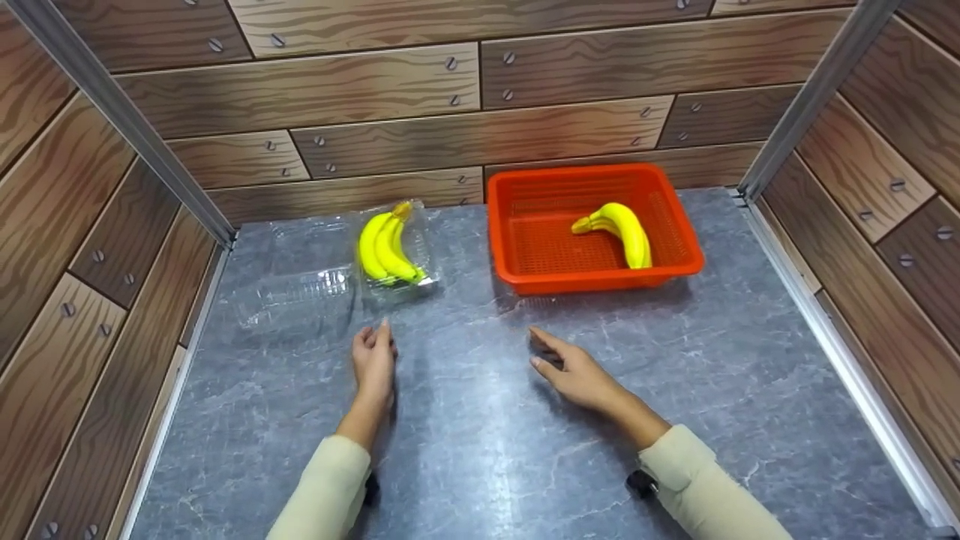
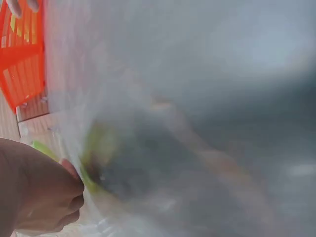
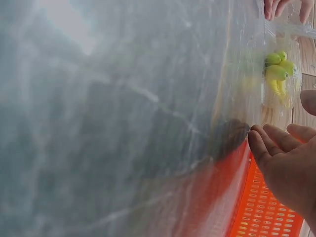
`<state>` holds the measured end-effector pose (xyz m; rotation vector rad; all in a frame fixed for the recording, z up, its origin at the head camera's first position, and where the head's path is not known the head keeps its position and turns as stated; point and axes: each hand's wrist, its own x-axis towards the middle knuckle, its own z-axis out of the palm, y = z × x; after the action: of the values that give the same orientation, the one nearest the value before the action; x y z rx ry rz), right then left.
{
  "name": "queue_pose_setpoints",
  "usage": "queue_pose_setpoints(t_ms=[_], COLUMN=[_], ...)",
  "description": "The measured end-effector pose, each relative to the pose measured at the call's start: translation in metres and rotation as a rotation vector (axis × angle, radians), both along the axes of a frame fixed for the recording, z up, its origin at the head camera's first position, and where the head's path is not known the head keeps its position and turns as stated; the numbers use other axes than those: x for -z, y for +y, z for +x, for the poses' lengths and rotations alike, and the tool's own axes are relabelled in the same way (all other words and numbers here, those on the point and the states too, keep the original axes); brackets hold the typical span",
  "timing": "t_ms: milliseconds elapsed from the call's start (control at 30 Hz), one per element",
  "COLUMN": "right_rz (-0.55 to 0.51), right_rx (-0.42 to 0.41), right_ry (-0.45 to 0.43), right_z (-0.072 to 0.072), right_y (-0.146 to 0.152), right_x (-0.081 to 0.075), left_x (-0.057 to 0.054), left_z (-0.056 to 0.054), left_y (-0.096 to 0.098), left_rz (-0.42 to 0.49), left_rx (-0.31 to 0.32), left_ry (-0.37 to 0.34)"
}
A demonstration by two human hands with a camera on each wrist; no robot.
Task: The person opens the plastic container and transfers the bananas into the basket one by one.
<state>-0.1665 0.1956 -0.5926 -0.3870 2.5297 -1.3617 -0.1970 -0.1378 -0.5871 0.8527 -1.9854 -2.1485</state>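
Note:
My left hand [image 1: 373, 364] rests low over the tabletop with its fingers loosely bent, holding nothing. Just beyond its fingertips, a bunch of yellow bananas [image 1: 388, 246] lies in one half of a clear plastic clamshell box [image 1: 431, 259]. The box's other half is folded out flat to the left. My right hand [image 1: 585, 375] is over the table in front of the basket, fingers extended and thumb apart, with nothing in it. Beyond it stands an orange-red plastic basket [image 1: 525, 281] with yellow bananas [image 1: 630, 229] at its right side. In the right wrist view the boxed bananas [image 3: 277, 74] also show.
The grey marbled tabletop [image 1: 465, 450] spreads around both hands. Wood-patterned panels [image 1: 375, 82] wall it in at the back and on both sides, with metal rails [image 1: 847, 352] along the edges. The basket stands close to the back wall.

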Motion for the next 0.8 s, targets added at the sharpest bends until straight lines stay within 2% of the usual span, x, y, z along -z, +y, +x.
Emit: queue_pose_setpoints(t_ms=[133, 233, 367, 467, 533, 633, 700, 800], right_rz=[-0.015, -0.038, -0.063, -0.068, -0.075, -0.08, -0.079, -0.077], right_rx=[0.032, 0.03, 0.027, 0.037, 0.041, 0.03, 0.025, 0.042], right_ry=[-0.014, -0.011, 0.002, 0.006, 0.0, 0.001, -0.004, -0.013], right_z=[-0.003, -0.005, -0.007, -0.006, -0.006, -0.006, -0.006, -0.007], right_y=[-0.001, -0.003, -0.004, -0.003, -0.003, -0.003, -0.002, 0.0], right_x=[0.001, 0.002, 0.003, 0.003, 0.004, 0.004, 0.004, 0.003], left_x=[-0.007, -0.011, -0.018, -0.025, -0.03, -0.035, -0.037, -0.036], left_z=[-0.027, -0.047, -0.071, -0.085, -0.092, -0.098, -0.1, -0.101], left_y=[0.01, 0.016, 0.022, 0.027, 0.031, 0.034, 0.035, 0.035], left_rz=[0.112, 0.222, 0.231, 0.251, 0.288, 0.287, 0.251, 0.19], left_rx=[-0.009, -0.06, -0.158, -0.246, -0.305, -0.364, -0.384, -0.384], left_ry=[-0.032, -0.045, -0.112, -0.165, -0.173, -0.174, -0.178, -0.185])
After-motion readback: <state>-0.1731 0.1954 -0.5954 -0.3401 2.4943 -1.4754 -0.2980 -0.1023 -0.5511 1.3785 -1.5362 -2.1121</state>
